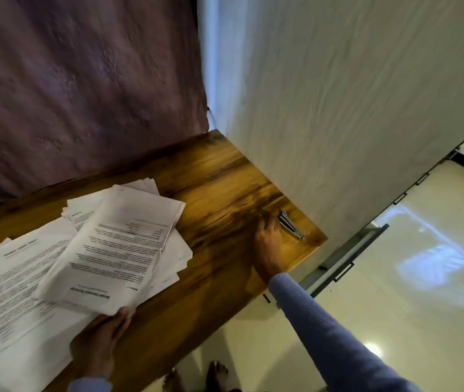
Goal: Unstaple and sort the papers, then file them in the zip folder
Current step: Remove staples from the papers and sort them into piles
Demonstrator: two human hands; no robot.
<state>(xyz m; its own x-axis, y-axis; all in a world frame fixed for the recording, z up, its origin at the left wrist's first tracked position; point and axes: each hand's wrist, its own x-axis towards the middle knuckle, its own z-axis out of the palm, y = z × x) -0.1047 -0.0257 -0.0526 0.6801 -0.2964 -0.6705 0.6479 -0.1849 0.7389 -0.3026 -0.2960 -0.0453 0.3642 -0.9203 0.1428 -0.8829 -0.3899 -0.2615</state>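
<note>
On a wooden tabletop [219, 176] set against a pale wall, loose printed sheets [13, 278] lie fanned across the left side, overlapping one another. Just right of them, the left hand [98, 340] grips the near corner of a thicker bundle of papers [120, 247], thumb on top and fingers curled beneath, holding it slightly lifted over the spread. Farther right, well apart from the papers, the right hand [267, 239], in a blue ribbed sleeve [324, 329], reaches toward the tabletop's far corner, its fingers loosely curled and touching or nearly touching a small metal stapler-type tool [291, 224]; motion blur leaves it unclear whether the fingers have closed on it. No zip folder is in view. The work appears to be at the unstapling stage, with sorting only partly under way and filing not begun. The next move likely calls for a firm grasp of the tool, bringing it to the bundle's stapled corner while the left hand steadies the pages against tearing.
</note>
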